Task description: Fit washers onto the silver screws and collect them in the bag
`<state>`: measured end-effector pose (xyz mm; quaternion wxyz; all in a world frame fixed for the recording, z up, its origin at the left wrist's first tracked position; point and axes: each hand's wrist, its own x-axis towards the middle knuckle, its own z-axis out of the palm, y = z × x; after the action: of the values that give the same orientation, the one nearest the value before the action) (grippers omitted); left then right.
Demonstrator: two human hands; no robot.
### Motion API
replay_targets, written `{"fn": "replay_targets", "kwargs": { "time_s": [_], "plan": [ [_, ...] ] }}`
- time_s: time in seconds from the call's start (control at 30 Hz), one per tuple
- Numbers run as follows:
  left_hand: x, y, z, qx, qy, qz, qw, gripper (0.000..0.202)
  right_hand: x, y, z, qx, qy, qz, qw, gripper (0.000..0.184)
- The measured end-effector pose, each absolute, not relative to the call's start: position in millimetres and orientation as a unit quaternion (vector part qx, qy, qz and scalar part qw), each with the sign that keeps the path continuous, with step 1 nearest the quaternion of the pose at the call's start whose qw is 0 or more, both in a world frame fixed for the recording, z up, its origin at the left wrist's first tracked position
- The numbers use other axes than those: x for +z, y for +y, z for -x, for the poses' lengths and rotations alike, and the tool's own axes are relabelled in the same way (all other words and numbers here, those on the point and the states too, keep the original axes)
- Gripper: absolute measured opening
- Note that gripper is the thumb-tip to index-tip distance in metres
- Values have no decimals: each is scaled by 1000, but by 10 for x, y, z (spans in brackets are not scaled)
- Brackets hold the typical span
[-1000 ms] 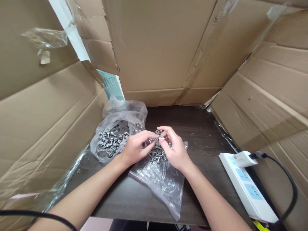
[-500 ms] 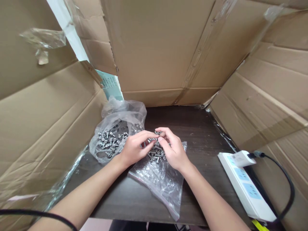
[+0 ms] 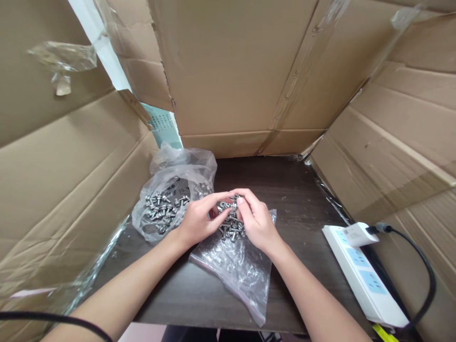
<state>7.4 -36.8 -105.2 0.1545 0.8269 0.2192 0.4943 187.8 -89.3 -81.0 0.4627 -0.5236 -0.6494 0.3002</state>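
Note:
Over a pile of loose metal bolts (image 3: pixel 233 232), my two hands meet at their fingertips. A small bolt (image 3: pixel 234 205) with a washer shows between them. My right hand (image 3: pixel 257 218) is closed, its thumb and fingers pinching at the bolt's head end. My left hand (image 3: pixel 201 216) curls in from the other side, its forefinger above the bolt and its thumb below, against the shank end. The pile lies on a clear zip bag (image 3: pixel 238 270) spread flat on the dark table. The fingers partly hide the pile's upper part.
An open clear plastic bag (image 3: pixel 142 221) with more bolts (image 3: pixel 164 213) stands to the left. A white power strip (image 3: pixel 366 280) with a plugged-in adapter (image 3: pixel 359 235) and black cable lies at the right. Cardboard walls (image 3: pixel 245 71) enclose the dark table (image 3: pixel 295 285) at the back and sides.
My right thumb has shifted slightly up and my fingertips have rearranged around the bolt, which shows more plainly now. Both arms and the bags stay in place.

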Motion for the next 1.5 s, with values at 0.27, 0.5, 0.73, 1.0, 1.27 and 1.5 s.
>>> {"fn": "replay_targets", "kwargs": {
  "time_s": [0.27, 0.5, 0.73, 1.0, 1.27, 1.5],
  "plan": [
    [-1046, -363, -87, 498, 209, -828, 152, 36, -829, -888, -1878, 313, -650, 524, 453, 32],
    [-1062, -369, -86, 494, 221, -825, 163, 37, -825, -906, -1870, 312, -654, 518, 455, 32],
    [-1049, -380, -72, 488, 227, -826, 163, 36, -820, -897, -1873, 302, -656, 506, 471, 35],
    [-1051, -380, -68, 486, 233, -825, 170, 38, -810, -902, -1868, 311, -656, 500, 472, 30],
    [-1046, -377, -63, 484, 240, -823, 175, 39, -797, -905, -1865, 317, -652, 505, 469, 30],
    [-1060, -367, -56, 481, 250, -821, 181, 38, -797, -913, -1854, 317, -651, 522, 451, 31]
  ]
}}
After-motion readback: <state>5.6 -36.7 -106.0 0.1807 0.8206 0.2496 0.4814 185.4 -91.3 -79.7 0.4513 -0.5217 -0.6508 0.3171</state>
